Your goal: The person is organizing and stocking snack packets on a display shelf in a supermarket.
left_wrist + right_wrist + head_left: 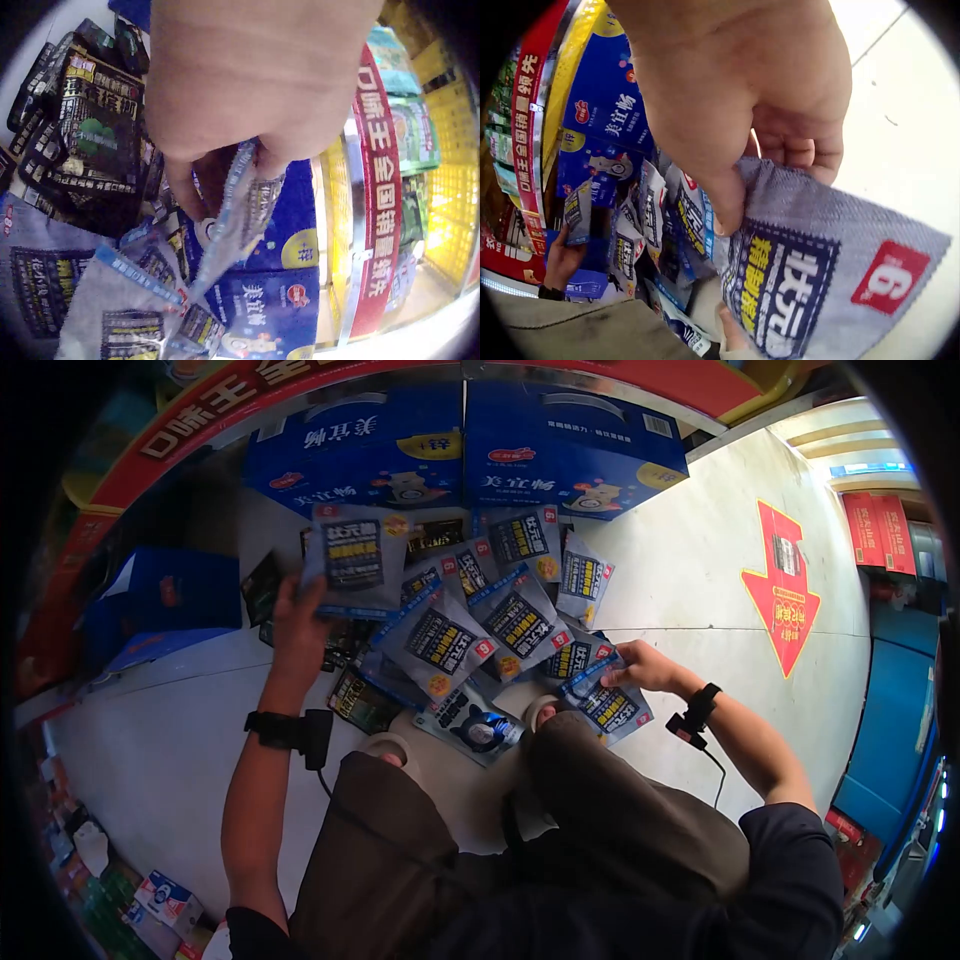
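Observation:
My left hand (297, 628) pinches a grey-blue snack packet (355, 558) by its edge, lifted over the left side of a heap of similar packets. In the left wrist view that packet (253, 210) is seen nearly edge-on between thumb and fingers. At the heap's right edge, my right hand (645, 665) grips another grey-blue packet (612, 708). The right wrist view shows the thumb on this packet (795, 274), whose red corner label reads 6. More grey-blue packets (440, 643) overlap in the heap between the hands. Black packets (97, 135) lie on its left side.
Two blue cartons (575, 450) stand behind the heap, below a red-fronted shelf (240, 415). An opened blue box (170, 600) sits at the left. My feet (543, 712) are close against the heap. A red arrow sticker (785, 595) marks the pale floor at right.

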Tool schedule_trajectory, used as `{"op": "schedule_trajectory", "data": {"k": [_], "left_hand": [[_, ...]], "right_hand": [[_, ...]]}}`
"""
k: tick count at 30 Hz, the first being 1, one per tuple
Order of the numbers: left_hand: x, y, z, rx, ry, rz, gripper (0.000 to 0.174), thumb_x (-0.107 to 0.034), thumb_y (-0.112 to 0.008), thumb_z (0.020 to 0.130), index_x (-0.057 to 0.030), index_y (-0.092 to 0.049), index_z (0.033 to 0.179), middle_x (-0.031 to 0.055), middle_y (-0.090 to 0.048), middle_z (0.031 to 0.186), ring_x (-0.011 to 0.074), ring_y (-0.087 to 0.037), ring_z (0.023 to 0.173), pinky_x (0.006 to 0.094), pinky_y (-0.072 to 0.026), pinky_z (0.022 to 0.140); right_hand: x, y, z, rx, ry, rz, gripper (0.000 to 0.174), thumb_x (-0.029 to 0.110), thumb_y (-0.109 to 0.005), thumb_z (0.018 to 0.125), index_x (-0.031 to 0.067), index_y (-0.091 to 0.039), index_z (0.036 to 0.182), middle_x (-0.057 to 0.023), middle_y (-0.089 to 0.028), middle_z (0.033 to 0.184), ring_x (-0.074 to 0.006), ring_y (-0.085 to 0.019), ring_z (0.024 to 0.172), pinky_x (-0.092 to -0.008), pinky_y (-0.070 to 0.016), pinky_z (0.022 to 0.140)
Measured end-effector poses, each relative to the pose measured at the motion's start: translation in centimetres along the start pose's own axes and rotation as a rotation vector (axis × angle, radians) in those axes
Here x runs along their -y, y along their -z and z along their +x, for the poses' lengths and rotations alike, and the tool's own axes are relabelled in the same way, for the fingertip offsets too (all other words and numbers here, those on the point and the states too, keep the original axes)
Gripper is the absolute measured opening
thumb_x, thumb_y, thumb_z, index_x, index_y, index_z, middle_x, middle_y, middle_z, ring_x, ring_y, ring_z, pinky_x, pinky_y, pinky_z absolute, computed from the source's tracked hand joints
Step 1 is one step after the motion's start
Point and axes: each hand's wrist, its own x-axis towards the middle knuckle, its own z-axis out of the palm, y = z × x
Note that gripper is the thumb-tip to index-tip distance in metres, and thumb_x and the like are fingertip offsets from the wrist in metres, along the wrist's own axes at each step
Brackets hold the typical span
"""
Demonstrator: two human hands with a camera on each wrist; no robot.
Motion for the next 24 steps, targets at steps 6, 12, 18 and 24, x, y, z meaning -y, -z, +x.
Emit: {"op": "schedule_trajectory", "data": {"k": [6, 12, 18, 24], "left_hand": [[-1.9, 0.3, -1.0, 0.062, 0.124, -0.149, 0.038, -0.029, -0.062, 0.097, -0.0054, -0.052, 0.125, 0.0095, -0.063, 0.121, 0.0209, -0.062, 0.110, 0.0386, -0.0514, 0.094], [0.5, 0.3, -2.0, 0.038, 0.384, -0.320, 0.042, -0.037, -0.060, 0.098, -0.0055, -0.060, 0.125, 0.0102, -0.067, 0.118, 0.0231, -0.067, 0.104, 0.0374, -0.0541, 0.093], [1.0, -1.2, -2.5, 0.095, 0.439, -0.182, 0.040, -0.036, -0.056, 0.101, -0.0050, -0.055, 0.127, 0.0080, -0.065, 0.118, 0.0180, -0.065, 0.106, 0.0359, -0.0542, 0.091], [1.8, -1.2, -2.4, 0.175, 0.401, -0.133, 0.042, -0.035, -0.052, 0.103, -0.0037, -0.051, 0.131, 0.0073, -0.062, 0.122, 0.0180, -0.062, 0.109, 0.0371, -0.0518, 0.094]], "right_hand": [[3.1, 5.3, -1.7, -0.154, 0.053, -0.005, 0.026, 0.015, -0.073, 0.088, -0.0031, -0.069, 0.105, -0.0074, -0.072, 0.092, -0.0121, -0.064, 0.084, -0.0286, -0.0502, 0.081], [5.2, 6.7, -3.2, -0.137, 0.150, 0.238, 0.028, 0.007, -0.068, 0.090, -0.0055, -0.066, 0.115, -0.0108, -0.071, 0.104, -0.0150, -0.066, 0.093, -0.0302, -0.0517, 0.090], [5.8, 7.7, -3.5, -0.128, 0.265, 0.639, 0.027, 0.003, -0.061, 0.093, -0.0068, -0.061, 0.118, -0.0140, -0.069, 0.111, -0.0192, -0.067, 0.095, -0.0334, -0.0525, 0.093], [7.0, 6.5, -1.7, -0.233, 0.310, 0.499, 0.029, 0.008, -0.060, 0.095, -0.0059, -0.058, 0.121, -0.0143, -0.068, 0.114, -0.0183, -0.065, 0.103, -0.0342, -0.0521, 0.094]]}}
